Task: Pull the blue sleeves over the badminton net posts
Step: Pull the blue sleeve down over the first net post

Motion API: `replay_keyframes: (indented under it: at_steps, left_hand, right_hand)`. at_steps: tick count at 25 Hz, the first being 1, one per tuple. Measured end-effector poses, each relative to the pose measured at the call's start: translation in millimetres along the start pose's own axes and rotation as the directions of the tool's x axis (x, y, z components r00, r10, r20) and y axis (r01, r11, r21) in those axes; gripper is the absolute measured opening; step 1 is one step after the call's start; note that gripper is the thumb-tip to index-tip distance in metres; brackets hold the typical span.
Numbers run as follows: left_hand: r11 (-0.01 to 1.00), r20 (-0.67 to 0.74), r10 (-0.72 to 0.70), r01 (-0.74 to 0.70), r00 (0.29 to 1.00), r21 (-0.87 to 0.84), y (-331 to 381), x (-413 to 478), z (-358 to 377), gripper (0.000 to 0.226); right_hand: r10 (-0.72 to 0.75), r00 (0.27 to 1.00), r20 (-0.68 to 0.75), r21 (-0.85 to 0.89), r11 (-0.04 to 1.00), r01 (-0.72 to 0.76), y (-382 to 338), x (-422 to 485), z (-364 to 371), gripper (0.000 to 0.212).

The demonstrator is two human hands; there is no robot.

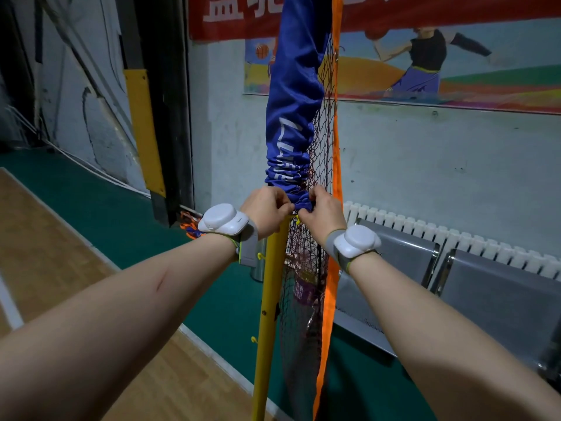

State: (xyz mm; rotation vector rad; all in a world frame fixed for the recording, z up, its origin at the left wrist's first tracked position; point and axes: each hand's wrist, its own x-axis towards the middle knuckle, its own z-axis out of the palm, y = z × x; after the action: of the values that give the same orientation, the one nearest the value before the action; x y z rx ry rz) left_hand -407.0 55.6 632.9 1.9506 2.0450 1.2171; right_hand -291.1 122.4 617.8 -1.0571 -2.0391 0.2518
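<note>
A blue sleeve (296, 101) with white lettering covers the upper part of a yellow net post (268, 302). Its lower end is bunched into folds just above my hands. My left hand (267, 209) pinches the sleeve's hem on the left side of the post. My right hand (323, 212) pinches the same hem on the right. The post below my hands is bare yellow with small hooks. A dark net (306, 293) with an orange edge band (329, 287) hangs gathered beside the post.
A pale wall with a red banner (425, 10) and a sports mural stands behind the post. Grey metal bench seats (491, 296) and a white radiator (449, 238) run along the right. Wooden court floor (45, 244) with a green border lies to the left.
</note>
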Motion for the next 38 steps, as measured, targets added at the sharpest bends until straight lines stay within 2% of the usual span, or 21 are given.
replay_keyframes:
  at_steps: [6, 13, 18, 25, 28, 31, 34, 38]
  left_hand:
    - [0.999, 0.038, 0.017, -0.018, 0.999, 0.029, -4.9, -5.1, 6.9, 0.019]
    - [1.0, 0.08, -0.016, 0.016, 0.997, 0.002, -17.8, -10.3, 12.2, 0.019]
    - [0.985, 0.065, -0.091, 0.1, 0.994, -0.141, -24.8, -16.5, 19.1, 0.015]
    - [0.982, 0.067, -0.092, 0.101, 0.994, -0.161, -27.2, -18.5, 19.3, 0.013]
    - [0.989, 0.078, -0.074, 0.083, 0.994, -0.12, -27.5, -18.0, 18.0, 0.012]
    - [0.993, 0.089, -0.07, 0.077, 0.994, -0.084, -31.0, -17.8, 21.1, 0.012]
    - [0.992, 0.097, -0.084, 0.092, 0.992, -0.089, -32.8, -16.9, 24.4, 0.012]
    - [0.992, 0.091, -0.074, 0.083, 0.993, -0.097, -36.4, -17.8, 23.7, 0.013]
  right_hand:
    - [0.012, 0.996, 0.09, -0.007, 1.0, -0.011, 9.3, -15.7, -2.2, 0.01]
    - [0.096, 0.988, 0.117, -0.169, 0.983, -0.075, 11.5, -27.2, 7.6, 0.01]
    - [0.156, 0.986, 0.062, -0.107, 0.983, -0.149, 9.6, -33.0, 17.0, 0.021]
    - [0.19, 0.982, 0.017, -0.049, 0.981, -0.189, 7.6, -39.7, 22.5, 0.024]
    - [0.189, 0.981, 0.043, 0.079, 0.978, -0.192, 9.0, -39.6, 17.5, 0.014]
    - [0.257, 0.966, 0.024, 0.228, 0.94, -0.255, 7.4, -41.4, 13.2, 0.012]
    - [0.269, 0.963, -0.011, 0.214, 0.942, -0.26, 9.6, -38.5, 13.8, 0.007]
    - [0.244, 0.968, 0.054, 0.12, 0.961, -0.249, 16.1, -40.8, 22.6, 0.011]
